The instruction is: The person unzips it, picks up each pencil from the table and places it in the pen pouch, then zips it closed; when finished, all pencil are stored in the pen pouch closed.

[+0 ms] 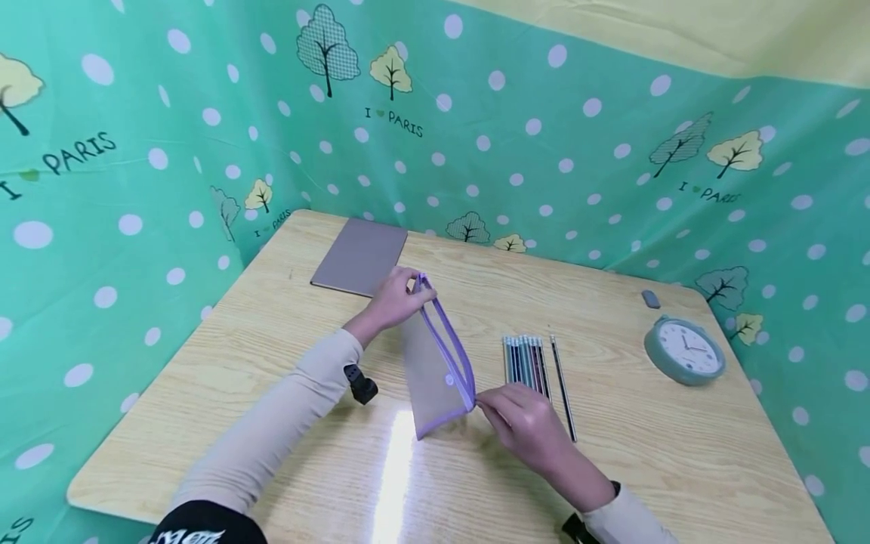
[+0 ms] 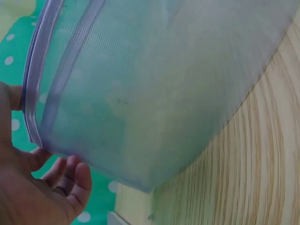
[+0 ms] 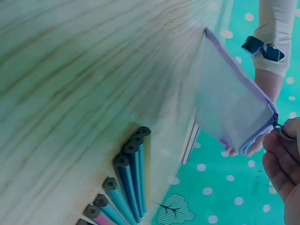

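Observation:
A see-through mesh zipper pouch (image 1: pixel 431 370) with purple edging is held up over the table's middle. My left hand (image 1: pixel 396 297) grips its far top corner, with the thumb against the purple edge; in the left wrist view, the fingers of that hand (image 2: pixel 80 180) curl beside the corner. At the pouch's near end, my right hand (image 1: pixel 526 423) pinches the zipper pull. The right wrist view shows that pull's ring (image 3: pixel 283 133) at the fingertips. Along the top, two purple bands stand apart with a gap between them. No contents are visible through the mesh (image 3: pixel 229 98).
A row of pencils (image 1: pixel 523 359) lies just beyond my right hand, with one single pencil (image 1: pixel 563 389) beside it. On the right are a round green clock (image 1: pixel 686 351) and a small grey eraser (image 1: pixel 650 299). A grey-brown notebook (image 1: pixel 360 257) lies at the back left.

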The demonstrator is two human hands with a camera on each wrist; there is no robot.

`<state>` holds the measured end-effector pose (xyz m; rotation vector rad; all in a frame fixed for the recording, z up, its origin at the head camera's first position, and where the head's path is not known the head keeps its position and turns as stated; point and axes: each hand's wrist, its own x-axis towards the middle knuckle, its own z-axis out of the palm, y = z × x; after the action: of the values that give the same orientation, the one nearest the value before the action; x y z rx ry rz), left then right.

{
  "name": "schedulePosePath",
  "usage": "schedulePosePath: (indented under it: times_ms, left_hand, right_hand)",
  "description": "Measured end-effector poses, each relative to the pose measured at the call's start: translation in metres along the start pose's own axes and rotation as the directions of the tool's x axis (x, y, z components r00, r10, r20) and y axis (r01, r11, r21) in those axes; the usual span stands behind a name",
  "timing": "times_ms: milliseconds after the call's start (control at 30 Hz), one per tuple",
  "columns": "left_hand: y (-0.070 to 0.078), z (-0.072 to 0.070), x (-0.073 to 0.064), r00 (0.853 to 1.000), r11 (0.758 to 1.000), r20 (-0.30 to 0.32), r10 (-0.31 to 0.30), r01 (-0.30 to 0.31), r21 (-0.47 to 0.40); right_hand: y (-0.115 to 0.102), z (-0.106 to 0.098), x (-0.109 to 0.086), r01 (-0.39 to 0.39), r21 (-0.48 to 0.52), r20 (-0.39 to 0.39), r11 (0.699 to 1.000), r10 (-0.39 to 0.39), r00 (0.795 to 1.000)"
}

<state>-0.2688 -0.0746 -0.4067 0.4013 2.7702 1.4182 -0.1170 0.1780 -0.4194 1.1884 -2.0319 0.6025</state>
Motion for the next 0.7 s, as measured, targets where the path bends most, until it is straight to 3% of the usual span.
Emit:
schedulePosePath:
  times_ms: [133, 233, 300, 400, 500, 567, 700]
  left_hand:
    - [0.007, 0.004, -0.001, 1.000, 0.989, -0.007, -0.026, 0.025, -0.146]
    - [0.012, 0.008, -0.003, 0.999, 0.957, 0.004, -0.042, 0.041, -0.287]
    - [0.013, 0.012, -0.005, 0.998, 0.918, 0.015, -0.059, 0.060, -0.391]
    - [0.014, 0.019, -0.007, 0.992, 0.840, 0.023, -0.123, 0.116, -0.530]
    - [0.012, 0.026, -0.009, 0.980, 0.776, 0.039, -0.196, 0.179, -0.605]
    - [0.010, 0.030, -0.010, 0.973, 0.771, 0.074, -0.221, 0.220, -0.597]
    - [0.007, 0.035, -0.017, 0.952, 0.792, 0.213, -0.220, 0.301, -0.531]
  right_hand:
    - [-0.004, -0.001, 0.006, 0.017, -0.036, -0.028, 0.999, -0.018, 0.999]
    - [-0.007, -0.002, 0.013, 0.051, -0.060, -0.074, 0.997, -0.055, 0.996]
    - [-0.009, -0.001, 0.018, 0.092, -0.084, -0.104, 0.992, -0.101, 0.989]
    - [-0.012, -0.001, 0.026, 0.165, -0.133, -0.123, 0.977, -0.181, 0.976]
    - [-0.014, 0.000, 0.031, 0.221, -0.196, -0.107, 0.956, -0.245, 0.964]
    - [-0.016, 0.001, 0.032, 0.238, -0.222, -0.092, 0.946, -0.263, 0.960]
    - [-0.016, 0.003, 0.031, 0.218, -0.222, -0.060, 0.950, -0.237, 0.970]
